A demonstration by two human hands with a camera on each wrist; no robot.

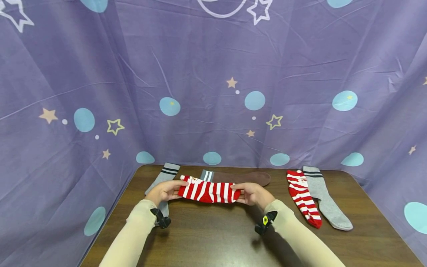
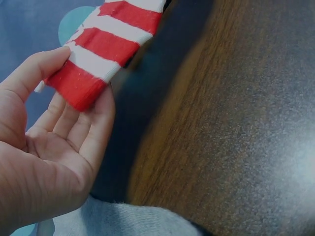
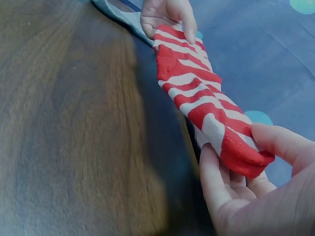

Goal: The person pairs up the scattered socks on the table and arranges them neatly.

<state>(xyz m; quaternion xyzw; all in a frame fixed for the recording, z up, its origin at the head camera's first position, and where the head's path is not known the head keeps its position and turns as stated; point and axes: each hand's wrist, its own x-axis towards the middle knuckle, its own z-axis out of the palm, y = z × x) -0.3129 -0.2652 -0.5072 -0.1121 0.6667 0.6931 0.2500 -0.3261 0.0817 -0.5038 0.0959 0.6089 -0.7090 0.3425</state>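
A red-and-white striped sock with a small Santa face near its cuff is stretched sideways between both hands, raised over the table. My left hand pinches the cuff end, thumb on top and fingers beneath; the left wrist view shows this grip on the sock close up. At the toe end, my right hand pinches with thumb above and fingers below, as the right wrist view shows on the red toe. Behind the left hand lies a grey sock with black stripes, partly hidden by hand and wrist.
A brown sock with a grey striped cuff lies at the table's back, partly covered by the held sock. On the right, another striped Santa sock overlaps a grey sock. A purple curtain hangs behind the wooden table.
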